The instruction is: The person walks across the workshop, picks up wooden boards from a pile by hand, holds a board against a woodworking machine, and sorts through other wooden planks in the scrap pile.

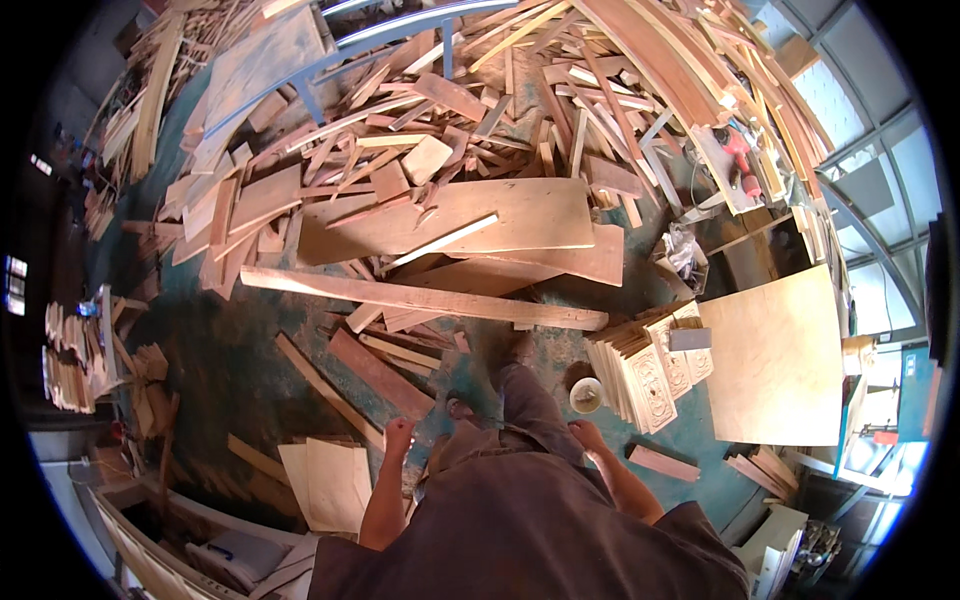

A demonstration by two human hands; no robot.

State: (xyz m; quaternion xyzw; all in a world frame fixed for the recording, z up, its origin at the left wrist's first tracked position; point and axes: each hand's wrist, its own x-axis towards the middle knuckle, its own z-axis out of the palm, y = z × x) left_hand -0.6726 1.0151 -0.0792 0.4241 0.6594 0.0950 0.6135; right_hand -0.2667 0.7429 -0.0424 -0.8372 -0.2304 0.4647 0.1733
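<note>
My left hand (398,434) hangs low beside my leg with its fingers curled in, and nothing shows in it. It is nearest to a reddish-brown board (380,375) lying on the floor. My right hand (586,434) hangs at my other side, its fingers too small and turned away to make out. Just beyond it stands a round pale bucket (586,395). Next to the bucket leans a stack of carved wooden panels (650,375). Ahead of my feet a long plank (420,298) lies across the floor in front of a wide board (500,215).
A big heap of offcuts (430,160) spreads ahead, with a blue metal frame (447,45) behind it. On the right stand a large plywood sheet (775,360) and a red power tool (740,160) on boards. Thin panels (325,485) and a wooden cabinet (150,530) are at left.
</note>
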